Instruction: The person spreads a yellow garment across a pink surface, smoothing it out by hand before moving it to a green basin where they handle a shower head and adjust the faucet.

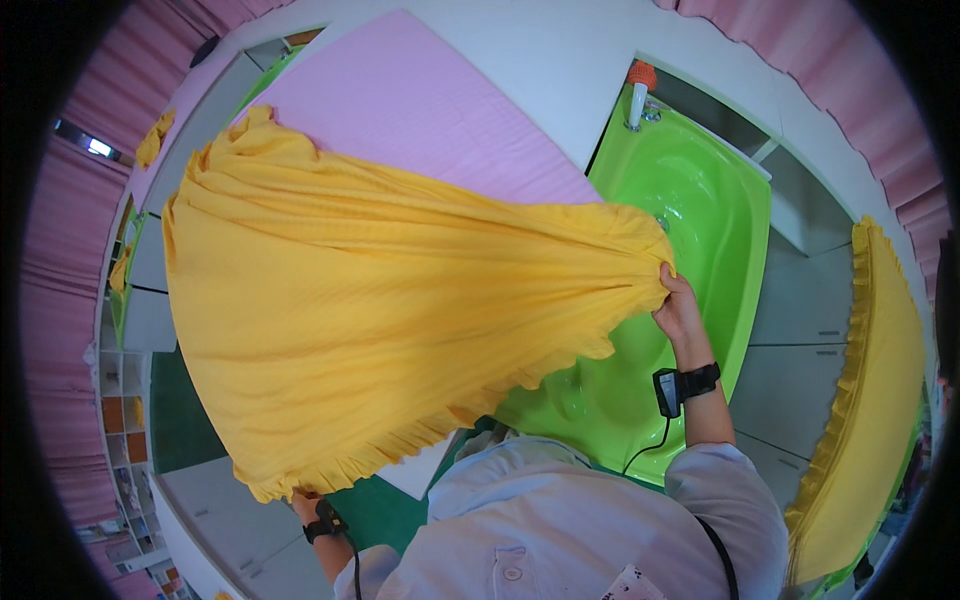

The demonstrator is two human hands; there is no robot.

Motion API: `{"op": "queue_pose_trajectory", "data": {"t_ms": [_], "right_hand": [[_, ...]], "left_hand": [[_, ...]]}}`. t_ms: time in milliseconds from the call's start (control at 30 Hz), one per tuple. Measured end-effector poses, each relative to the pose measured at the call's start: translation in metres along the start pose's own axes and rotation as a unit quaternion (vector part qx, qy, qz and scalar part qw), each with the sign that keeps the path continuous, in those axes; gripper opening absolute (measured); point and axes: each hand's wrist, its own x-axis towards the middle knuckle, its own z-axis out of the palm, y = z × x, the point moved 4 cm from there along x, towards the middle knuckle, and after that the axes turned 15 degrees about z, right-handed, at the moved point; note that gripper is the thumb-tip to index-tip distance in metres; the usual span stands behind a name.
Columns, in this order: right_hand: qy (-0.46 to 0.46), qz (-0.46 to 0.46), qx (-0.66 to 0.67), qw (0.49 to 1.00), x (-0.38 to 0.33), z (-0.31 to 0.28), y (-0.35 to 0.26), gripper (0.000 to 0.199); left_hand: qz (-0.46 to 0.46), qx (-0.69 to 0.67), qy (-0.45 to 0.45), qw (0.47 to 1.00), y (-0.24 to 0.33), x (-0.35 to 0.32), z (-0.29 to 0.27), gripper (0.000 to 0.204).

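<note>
A large yellow cloth with a ruffled edge (pixel 380 290) is stretched wide in front of me. My right hand (pixel 680 305) grips its gathered right end above the green tub, fingers closed round the bunched fabric. At the lower left, my left hand (pixel 307 503) pinches the ruffled corner nearest me, its fingers partly hidden by the cloth. The far left corner of the cloth lies bunched on a pink padded mat (pixel 430 110). Pleats run from my right hand's grip across to the left side.
A bright green tub (pixel 735 200) with a faucet (pixel 637 105) under an orange cover is at the right. Grey cabinets (pixel 795 385) stand beyond it, then a yellow ruffled cover (pixel 880 380). Pink curtains (pixel 70 350) hang at the left, near shelves (pixel 118 380). The floor (pixel 375 510) is green.
</note>
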Motion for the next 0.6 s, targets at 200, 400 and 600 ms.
{"op": "queue_pose_trajectory", "data": {"t_ms": [200, 400, 600], "right_hand": [[-0.008, 0.003, 0.019, 1.000, -0.007, -0.059, 0.008, 0.035], [0.152, -0.024, -0.200, 0.968, -0.014, -0.075, 0.007, 0.027], [0.266, -0.070, -0.482, 0.832, -0.003, -0.026, -0.001, 0.021]], "left_hand": [[-0.113, -0.162, 0.085, 0.977, 0.030, -0.031, 0.098, 0.056], [-0.088, -0.276, 0.091, 0.953, 0.029, -0.044, 0.103, 0.058], [-0.070, -0.288, 0.083, 0.951, 0.016, -0.043, 0.083, 0.047]]}}
